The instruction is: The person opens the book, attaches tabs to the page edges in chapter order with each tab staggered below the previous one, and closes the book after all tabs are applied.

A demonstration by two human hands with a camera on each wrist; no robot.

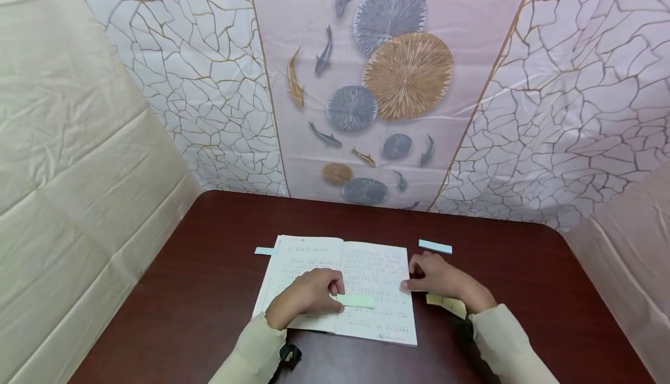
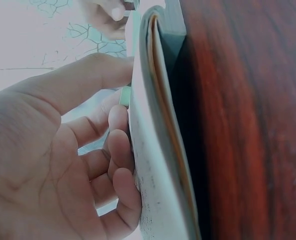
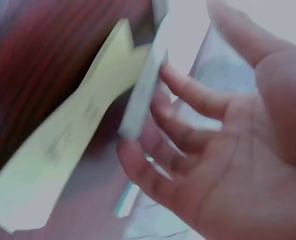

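Observation:
An open book (image 1: 317, 256) with printed pages lies flat on the table. Over its right page, near the fold, my left hand (image 1: 309, 297) pinches one end of a light green sticky note (image 1: 358, 301) between thumb and finger. In the left wrist view, a bit of green shows by the fingers of the left hand (image 2: 87, 125), right at the page. My right hand (image 1: 442, 276) is at the book's right edge, thumb over the page margin and fingers loosely bent. In the right wrist view, the right hand (image 3: 203, 125) has fingertips right at the page edges.
A pale blue sticky strip (image 1: 435, 246) lies beyond the right hand. Another blue strip (image 1: 265, 251) sticks out from the book's left edge. Beneath the right wrist is a curled yellow strip (image 1: 447, 304). The dark red table (image 1: 173, 302) meets patterned cloth walls behind.

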